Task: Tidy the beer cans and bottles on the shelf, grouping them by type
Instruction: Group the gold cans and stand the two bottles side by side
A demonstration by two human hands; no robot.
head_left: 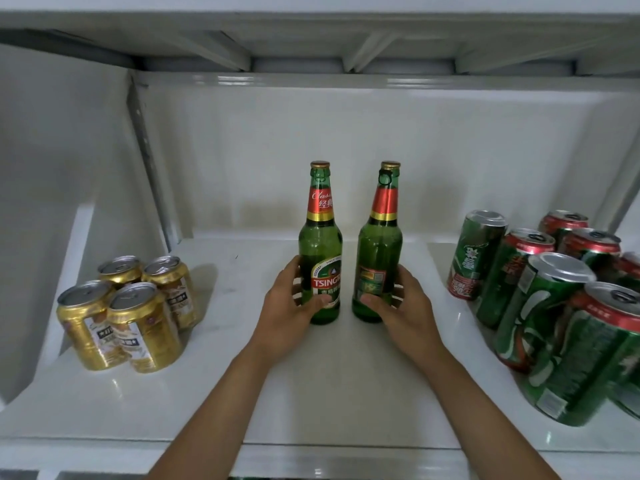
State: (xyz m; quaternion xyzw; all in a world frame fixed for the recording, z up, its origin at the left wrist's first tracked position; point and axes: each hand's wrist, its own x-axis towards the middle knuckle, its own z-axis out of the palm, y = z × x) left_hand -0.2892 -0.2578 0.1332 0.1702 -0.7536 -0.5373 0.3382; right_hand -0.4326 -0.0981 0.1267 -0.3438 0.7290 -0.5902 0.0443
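Note:
Two green glass beer bottles stand upright side by side in the middle of the white shelf [346,393]. My left hand [289,306] grips the lower body of the left bottle [320,244], whose label faces me. My right hand [403,306] grips the lower body of the right bottle [379,247], thumb across its label. Several gold cans [128,310] stand grouped at the left. Several green and red cans [554,299] crowd the right side of the shelf.
The shelf has a white back wall [346,150] and a slanted side panel [69,168] on the left. The underside of the upper shelf [311,39] hangs close above the bottle caps. Bare shelf lies between the bottles and each can group.

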